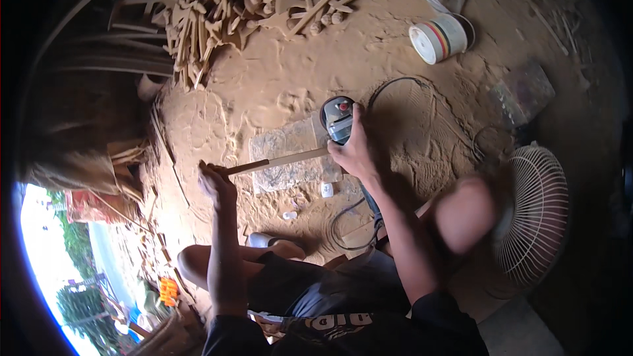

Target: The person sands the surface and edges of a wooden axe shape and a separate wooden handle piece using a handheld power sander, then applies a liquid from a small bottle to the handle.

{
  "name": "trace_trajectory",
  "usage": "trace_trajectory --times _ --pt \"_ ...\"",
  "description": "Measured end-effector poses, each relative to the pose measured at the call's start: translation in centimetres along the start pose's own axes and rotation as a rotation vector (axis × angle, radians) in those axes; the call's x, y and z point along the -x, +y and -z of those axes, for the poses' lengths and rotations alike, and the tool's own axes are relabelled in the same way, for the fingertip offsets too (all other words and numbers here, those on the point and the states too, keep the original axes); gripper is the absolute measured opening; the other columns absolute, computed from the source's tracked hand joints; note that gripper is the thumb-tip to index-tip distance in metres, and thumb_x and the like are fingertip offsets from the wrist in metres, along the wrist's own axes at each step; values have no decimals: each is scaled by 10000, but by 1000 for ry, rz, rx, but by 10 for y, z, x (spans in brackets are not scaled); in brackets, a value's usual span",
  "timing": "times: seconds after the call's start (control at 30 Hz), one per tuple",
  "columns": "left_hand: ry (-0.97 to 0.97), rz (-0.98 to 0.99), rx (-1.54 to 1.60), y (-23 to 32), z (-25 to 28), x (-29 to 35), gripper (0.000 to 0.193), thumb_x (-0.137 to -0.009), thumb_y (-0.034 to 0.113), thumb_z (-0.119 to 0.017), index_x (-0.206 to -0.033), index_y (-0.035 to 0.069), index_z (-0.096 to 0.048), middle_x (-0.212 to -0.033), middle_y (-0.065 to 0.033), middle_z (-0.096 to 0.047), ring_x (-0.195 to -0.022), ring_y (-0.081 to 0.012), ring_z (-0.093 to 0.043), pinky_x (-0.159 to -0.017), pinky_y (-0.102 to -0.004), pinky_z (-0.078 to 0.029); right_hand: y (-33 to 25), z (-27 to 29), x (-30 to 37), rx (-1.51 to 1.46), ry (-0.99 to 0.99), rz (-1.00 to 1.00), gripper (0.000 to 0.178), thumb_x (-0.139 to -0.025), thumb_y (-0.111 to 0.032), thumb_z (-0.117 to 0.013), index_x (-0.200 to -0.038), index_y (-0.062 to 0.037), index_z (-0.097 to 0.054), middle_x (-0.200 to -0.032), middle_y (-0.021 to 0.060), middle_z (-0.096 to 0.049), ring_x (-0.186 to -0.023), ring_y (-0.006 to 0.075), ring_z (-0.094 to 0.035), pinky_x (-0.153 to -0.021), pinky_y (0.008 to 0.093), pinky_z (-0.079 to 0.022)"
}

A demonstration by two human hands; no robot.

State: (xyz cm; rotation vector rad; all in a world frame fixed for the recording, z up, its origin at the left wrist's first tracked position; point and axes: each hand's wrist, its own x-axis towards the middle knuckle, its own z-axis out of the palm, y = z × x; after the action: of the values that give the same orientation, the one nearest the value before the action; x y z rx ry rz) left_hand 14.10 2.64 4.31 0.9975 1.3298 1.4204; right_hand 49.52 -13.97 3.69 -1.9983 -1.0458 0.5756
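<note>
My left hand (216,181) is closed round one end of a thin wooden stick (290,159), darker toward that end. The stick runs to the right, and its other end meets my right hand (356,155). That hand grips an angle grinder (339,122), whose round dark head with a red button points away from me. Its body is partly hidden under my forearm. Beneath the stick lies a flat, worn board (283,142) on the sandy floor. Whether the disc touches the stick, I cannot tell.
A white cage fan (534,214) stands close on my right. The grinder's black cable (343,217) loops over the dust. A striped white bucket (438,38) lies tipped at the far right. Wood offcuts (264,0) are heaped at the far left. A small white container (327,190) sits by the board.
</note>
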Motion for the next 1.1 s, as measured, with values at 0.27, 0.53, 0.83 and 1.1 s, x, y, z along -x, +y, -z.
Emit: trace_trajectory --times 0.27,0.53,0.83,1.1 --pt "-146 226 297 -13 10 -27 414 -1118 256 -445 -712 181 -409 -583 9 -344 -572 -156 -358 -685 -350 -396 -41 -55 38 -5 -458 131 1016 -810 -231 -798 -1632 -12 -243 -1443 328 -567 -1285 442 -617 -1064 465 -501" --pt "-363 223 282 -12 19 -26 422 -1118 279 -454 -717 149 -429 -594 -3 -359 -577 -161 -367 -641 -348 -368 -56 -115 59 231 -505 340 931 -793 -234 -806 -1578 -33 -348 -1133 317 -710 -1001 489 -704 -843 550 -560" --pt "-378 173 229 -7 3 -22 423 -1094 262 -499 -690 142 -469 -586 8 -413 -543 -131 -392 -597 -318 -357 -79 -155 53 213 -508 354 891 -804 -235 -823 -1546 -38 -371 -1095 313 -716 -985 505 -698 -842 570 -551" --pt "-418 173 230 -19 11 -27 473 -1104 307 -518 -665 133 -511 -570 10 -474 -472 -101 -406 -454 -289 -313 -99 -165 58 282 -537 304 922 -795 -240 -825 -1568 -90 -345 -1051 316 -722 -951 534 -691 -840 594 -538"
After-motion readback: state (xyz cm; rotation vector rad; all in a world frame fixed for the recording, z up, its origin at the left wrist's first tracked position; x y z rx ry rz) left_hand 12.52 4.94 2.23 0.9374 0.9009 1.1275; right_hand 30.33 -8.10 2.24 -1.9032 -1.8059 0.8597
